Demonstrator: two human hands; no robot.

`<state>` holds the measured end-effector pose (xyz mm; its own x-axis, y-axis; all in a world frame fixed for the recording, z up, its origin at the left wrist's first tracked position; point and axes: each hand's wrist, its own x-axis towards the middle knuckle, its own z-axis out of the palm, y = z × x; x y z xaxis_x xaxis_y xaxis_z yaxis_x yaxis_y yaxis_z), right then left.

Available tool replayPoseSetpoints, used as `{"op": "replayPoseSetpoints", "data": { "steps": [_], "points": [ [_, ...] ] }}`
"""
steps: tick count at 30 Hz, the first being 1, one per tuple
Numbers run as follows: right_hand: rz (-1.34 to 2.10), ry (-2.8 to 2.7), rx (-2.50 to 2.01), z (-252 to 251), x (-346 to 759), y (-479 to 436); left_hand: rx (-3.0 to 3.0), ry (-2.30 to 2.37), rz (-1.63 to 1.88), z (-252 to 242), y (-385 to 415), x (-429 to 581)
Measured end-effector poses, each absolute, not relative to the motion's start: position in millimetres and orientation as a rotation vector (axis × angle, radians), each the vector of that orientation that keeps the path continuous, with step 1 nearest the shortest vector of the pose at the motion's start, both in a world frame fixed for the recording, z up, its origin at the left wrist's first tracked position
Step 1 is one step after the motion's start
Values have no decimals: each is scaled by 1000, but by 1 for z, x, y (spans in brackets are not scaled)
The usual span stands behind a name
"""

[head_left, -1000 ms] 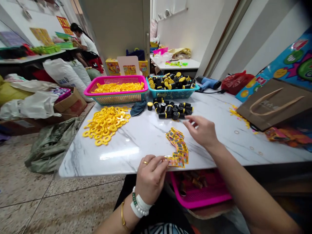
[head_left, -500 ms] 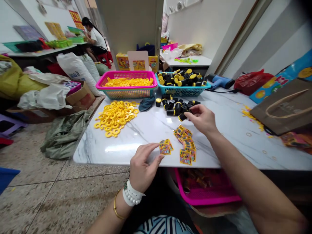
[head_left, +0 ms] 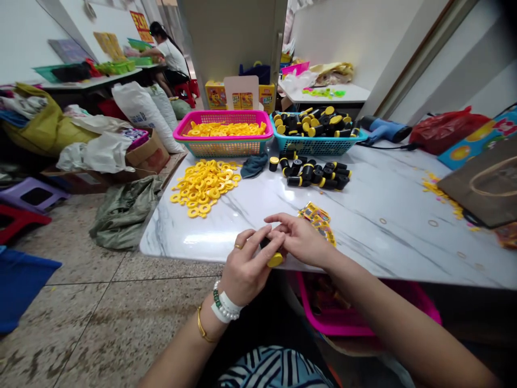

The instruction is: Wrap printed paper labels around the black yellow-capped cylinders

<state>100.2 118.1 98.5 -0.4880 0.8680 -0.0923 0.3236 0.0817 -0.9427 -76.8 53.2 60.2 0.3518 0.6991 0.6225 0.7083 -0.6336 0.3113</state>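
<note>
A small black tube with a yellow end (head_left: 275,260) is held at the table's front edge. My left hand (head_left: 247,265) has its fingers closed round it from the left. From the right, my right hand (head_left: 302,240) closes on the same tube, its forefinger stretched across the top. Just beyond my right hand lie printed stickers (head_left: 317,215), partly covered by it. More black tubes with yellow bands (head_left: 319,175) lie in a loose group farther back. Whether a sticker is between my fingers is hidden.
Yellow rings (head_left: 205,186) are heaped at left, beside a dark cloth (head_left: 253,166). Behind stand a pink basket (head_left: 222,116) of yellow parts and a blue basket (head_left: 319,144) of tubes. A blue heat gun-like tool (head_left: 383,129) and paper bag (head_left: 480,178) sit right. A person works far left.
My right hand has brought a black tube from the group back to my left hand. Both hands now meet on it, and the sticker beside my left hand is no longer visible.
</note>
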Motion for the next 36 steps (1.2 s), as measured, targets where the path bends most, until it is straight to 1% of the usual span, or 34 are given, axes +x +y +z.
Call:
{"op": "replayPoseSetpoints", "data": {
  "steps": [3,5,7,11,14,18,20,23,25,26,29,31,34,36],
  "points": [
    [743,-2100,-1274,98,107,110,-2381,-1580,-974,59,59,-84],
    [339,-2241,-1259,95,112,97,-2252,-1721,-868,62,63,-87],
    [132,-2368,-1230,86,115,77,-2237,-1791,-788,66,67,-89],
    [-68,-2380,-1218,59,115,38,-2355,-1822,-754,67,68,-84],
    [-114,-2302,-1193,46,114,28,-2351,-1844,-928,63,68,-77],
    [-142,-2263,-1290,42,116,37,-2330,-1890,-1425,65,69,-74],
    [-194,-2260,-1296,42,115,41,-2317,-2043,-1622,69,69,-74],
    [-236,-2253,-1245,40,113,41,-2274,-2310,-1800,75,67,-74],
    [-246,-2249,-1225,39,112,39,-2301,-2322,-1803,77,66,-73],
    [-247,-2249,-1215,38,112,38,-2336,-2261,-1751,77,66,-74],
    [-208,-2227,-1174,37,113,37,-2349,-2040,-1473,74,71,-79],
    [-121,-2194,-1143,37,115,37,-2248,-2035,-1358,72,77,-86],
    [-4,-2133,-1128,38,117,39,-2192,-2114,-1336,67,86,-95],
    [-3,-2113,-1146,38,116,41,-2242,-2067,-1307,64,90,-95]
  ]
}}
